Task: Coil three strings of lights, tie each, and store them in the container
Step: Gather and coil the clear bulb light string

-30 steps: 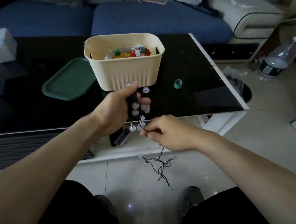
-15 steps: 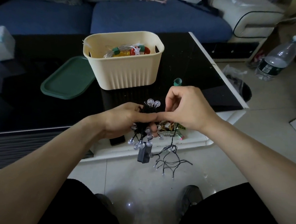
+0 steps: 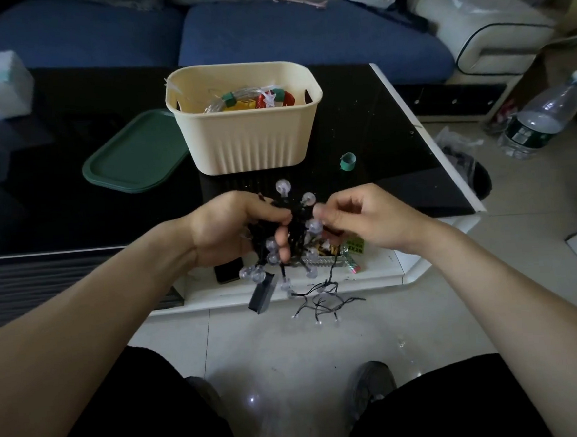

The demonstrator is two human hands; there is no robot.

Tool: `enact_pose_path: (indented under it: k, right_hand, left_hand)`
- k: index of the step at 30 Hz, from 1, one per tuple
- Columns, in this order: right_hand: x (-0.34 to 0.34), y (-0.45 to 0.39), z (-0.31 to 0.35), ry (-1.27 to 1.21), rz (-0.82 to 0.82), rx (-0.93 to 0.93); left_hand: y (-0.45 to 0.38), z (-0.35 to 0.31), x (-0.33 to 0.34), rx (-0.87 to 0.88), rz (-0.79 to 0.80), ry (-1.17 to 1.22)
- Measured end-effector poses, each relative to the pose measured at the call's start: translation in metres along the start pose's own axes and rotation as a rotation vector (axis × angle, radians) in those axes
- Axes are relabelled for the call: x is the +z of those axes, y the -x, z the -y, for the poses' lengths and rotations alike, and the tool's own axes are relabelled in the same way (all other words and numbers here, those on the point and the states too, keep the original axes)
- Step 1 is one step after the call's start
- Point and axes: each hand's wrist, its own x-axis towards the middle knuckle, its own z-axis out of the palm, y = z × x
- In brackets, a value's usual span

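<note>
Living room: blue sofa (image 3: 301,36), coffee table (image 3: 394,136)

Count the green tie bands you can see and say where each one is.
3. One loose green band lies on the black table right of the cream container; two wrap coils inside it. More may be hidden.

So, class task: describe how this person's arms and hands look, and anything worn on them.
Both forearms are bare to the frame edge: no sleeves, watch or bracelet in view. The left hand and right hand wear no gloves, and no rings show. Nails look short and unpainted.
</note>
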Motion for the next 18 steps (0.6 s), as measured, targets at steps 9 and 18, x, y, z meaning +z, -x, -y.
enact_pose_path:
  k: [9,18]
  right_hand:
    - [0.003,-0.003,-0.004,-0.197,0.156,0.297]
    - [0.030,0.004,0.003,0.399,0.146,0.211]
  left_hand:
    - [-0.002,-0.011,-0.003,0.209,-0.308,0.677]
    - [-0.007,-0.006,-0.012,0.336,-0.383,0.580]
